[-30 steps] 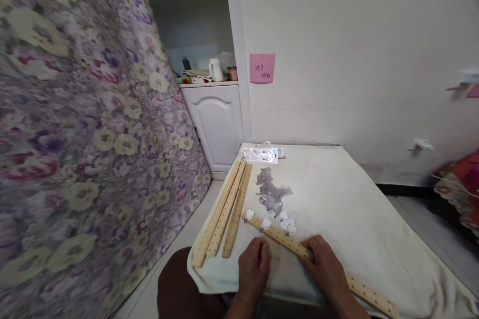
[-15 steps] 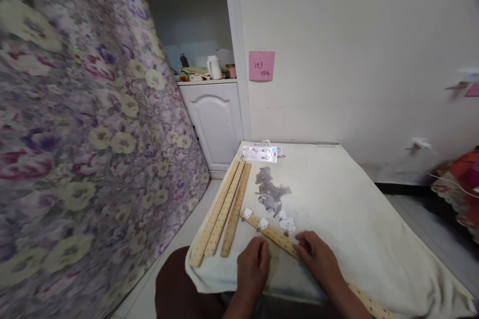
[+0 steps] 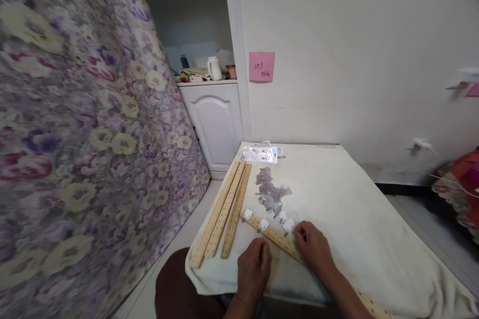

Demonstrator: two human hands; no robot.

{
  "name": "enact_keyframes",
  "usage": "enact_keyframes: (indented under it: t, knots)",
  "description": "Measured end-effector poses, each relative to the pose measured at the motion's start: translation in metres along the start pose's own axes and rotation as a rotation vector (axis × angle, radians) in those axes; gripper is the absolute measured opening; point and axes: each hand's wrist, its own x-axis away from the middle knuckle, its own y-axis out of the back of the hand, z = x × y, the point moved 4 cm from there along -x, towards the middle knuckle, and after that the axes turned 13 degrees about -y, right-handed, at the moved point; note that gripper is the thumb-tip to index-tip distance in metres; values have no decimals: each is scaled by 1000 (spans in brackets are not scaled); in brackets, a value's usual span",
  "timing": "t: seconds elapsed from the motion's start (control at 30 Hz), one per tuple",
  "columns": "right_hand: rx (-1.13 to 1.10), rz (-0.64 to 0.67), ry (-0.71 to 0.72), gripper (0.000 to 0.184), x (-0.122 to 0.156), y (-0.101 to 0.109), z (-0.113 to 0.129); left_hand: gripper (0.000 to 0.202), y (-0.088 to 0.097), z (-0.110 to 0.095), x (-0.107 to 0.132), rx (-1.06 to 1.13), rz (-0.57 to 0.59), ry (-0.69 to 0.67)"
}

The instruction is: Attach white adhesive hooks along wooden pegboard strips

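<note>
A long wooden strip with rows of holes lies slantwise across the near part of the table. One white tag with a small metal piece sits on it, and another white tag is at its far left end. My right hand is closed in a pinch over the strip, its fingertips beside a white tag; whatever is between them is hidden. My left hand is closed just in front of the strip, with its contents not visible. Beyond the tags is a pile of small grey clear pieces.
Several more perforated wooden strips lie along the table's left side. A clear plastic package is at the back edge. A floral curtain hangs at left, and a white cabinet stands behind. The table has a cream cloth.
My right hand has moved slightly away from me, off the strip's edge and up to the white tags. My left hand stays closed in nearly the same place.
</note>
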Motion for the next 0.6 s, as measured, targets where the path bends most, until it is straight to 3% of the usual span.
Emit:
enact_keyframes:
  t: [0.23,0.4,0.6]
  knots:
    - [-325,16,15,22,-1,20,-17,25,-1,1,-1,-11,5,18]
    - [-415,112,40,22,6,23,-6,19,-3,-10,-1,86,30,-2]
    - [-461,209,111,22,12,20,5,24,-13,-27,-4,158,40,-137]
